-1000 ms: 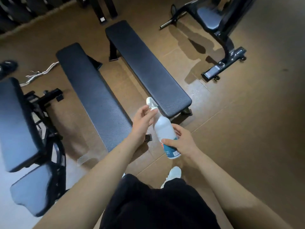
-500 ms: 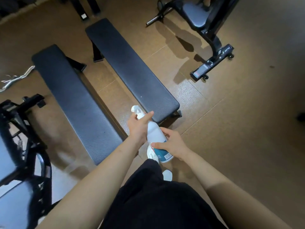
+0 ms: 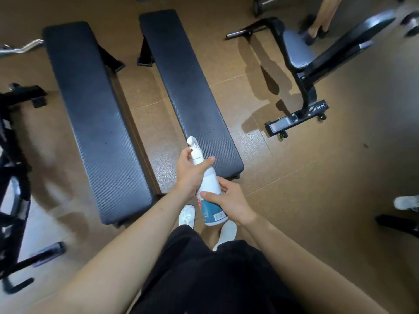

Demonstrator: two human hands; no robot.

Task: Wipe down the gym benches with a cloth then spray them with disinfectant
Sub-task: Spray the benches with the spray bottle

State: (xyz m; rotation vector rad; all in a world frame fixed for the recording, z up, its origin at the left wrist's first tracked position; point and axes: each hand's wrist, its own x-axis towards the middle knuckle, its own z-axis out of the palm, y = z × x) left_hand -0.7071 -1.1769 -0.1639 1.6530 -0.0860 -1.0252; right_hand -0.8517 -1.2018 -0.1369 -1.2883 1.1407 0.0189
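Both flat benches now run almost straight up the view, where half a second ago they slanted. The spray bottle (image 3: pixel 209 181) is tilted, with its nozzle over the near end of the right flat bench (image 3: pixel 190 87). The left hand (image 3: pixel 191 175) grips the bottle's neck, fingers curled round it. The right hand (image 3: pixel 229 203) clasps the blue-labelled lower body. The left flat bench (image 3: pixel 95 114) lies parallel, just beside the right one.

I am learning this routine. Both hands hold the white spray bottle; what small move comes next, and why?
Probably spray now: the left hand grips the neck of the white plastic spray bottle, the right hand steadies its body, and the nozzle points over the near end of the right flat black bench.
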